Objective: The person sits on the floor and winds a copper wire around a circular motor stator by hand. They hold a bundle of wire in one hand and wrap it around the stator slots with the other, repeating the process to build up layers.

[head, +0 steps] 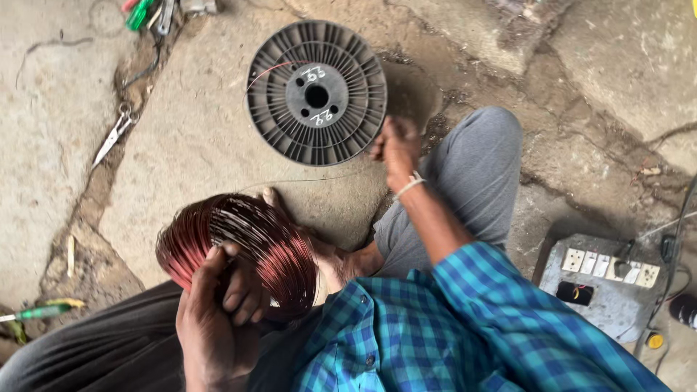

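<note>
The person sits low on a cracked stone floor point(203, 138), knees drawn up in grey trousers, so both hands can work just above the ground.

The biggest thing in play is the grey plastic spool point(316, 93), lying flat on the floor just ahead of the raised knee. Lying on its face, it probably lets wire slip off the rim without rolling away. The right hand point(396, 147) rests at the spool's lower right edge, fingers curled in; whether it pinches the wire or only steadies the rim I cannot tell from here. A thin strand runs from near that hand across the floor toward the coil.

The coil point(243, 250) of reddish copper wire sits nearer the body, over the lap, standing on edge. The left hand point(218, 305) is clenched around its lower side, fingers through the middle, which keeps the many turns bunched together as one ring. A bare foot shows just behind the coil, close enough to crowd it.

Off to the right, near the hip, stands a grey switchboard box point(602, 287) with sockets and trailing cables; it lies well apart from the hands. Scissors point(115, 134) lie in a crack to the left, a green-handled screwdriver point(40, 312) at the far left edge, and a few more tools point(156, 11) at the top.
</note>
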